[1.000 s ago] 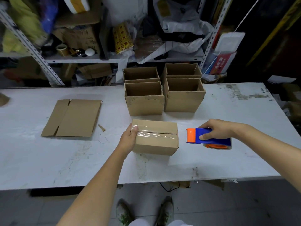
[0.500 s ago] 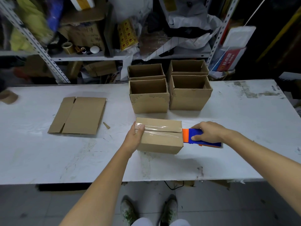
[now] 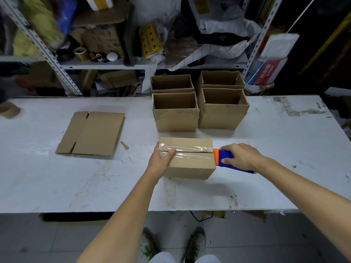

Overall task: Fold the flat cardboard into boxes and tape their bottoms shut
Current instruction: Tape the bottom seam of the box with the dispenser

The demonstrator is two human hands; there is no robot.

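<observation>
box (image 3: 187, 164) is sitting bottom-up near the front middle of the table (image 3: 57, 183), just in front of the four finished boxes (image 3: 175, 118), and the person is taping its bottom seam. tape (image 3: 190, 149) is lying right across the top and the tape dispenser (image 3: 225, 156) is sitting at the box's right edge, so the next move is probably calling for a tilt and tug to tear the strip off. left hand (image 3: 160, 161) is gripping the left end, thumb (image 3: 168, 152) pressing down on the tape. right hand (image 3: 241, 157) is curling its fingers tight round the dispenser. flat cardboard (image 3: 93, 133) is waiting off to the left.
</observation>
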